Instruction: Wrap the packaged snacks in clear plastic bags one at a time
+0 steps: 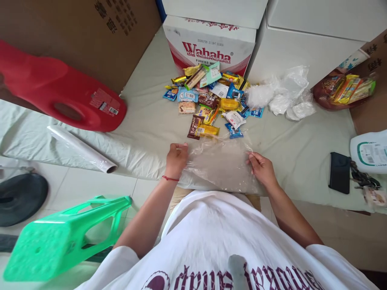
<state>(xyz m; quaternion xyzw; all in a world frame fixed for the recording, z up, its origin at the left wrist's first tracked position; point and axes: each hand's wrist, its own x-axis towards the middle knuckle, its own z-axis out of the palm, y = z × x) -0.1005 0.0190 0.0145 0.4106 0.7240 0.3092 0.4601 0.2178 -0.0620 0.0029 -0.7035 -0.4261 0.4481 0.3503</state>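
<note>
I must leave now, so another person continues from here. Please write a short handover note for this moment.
Left hand: pinches the left edge of the clear plastic bag.
Right hand: holds the bag's right edge.
The bag lies flat on the sheet-covered surface, with nothing visible inside.
The pile of wrapped snacks lies just beyond it, before the Wahaha box.
Done: bag in hand. Left: all snacks are still outside it.

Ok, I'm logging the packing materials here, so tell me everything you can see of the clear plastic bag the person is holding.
The clear plastic bag is thin, see-through film, wrinkled and glossy. It lies mostly flat on the pale sheet, near the edge closest to the person, just in front of the snack pile. The left hand pinches its left edge; the right hand holds its right edge. It looks empty.
</note>
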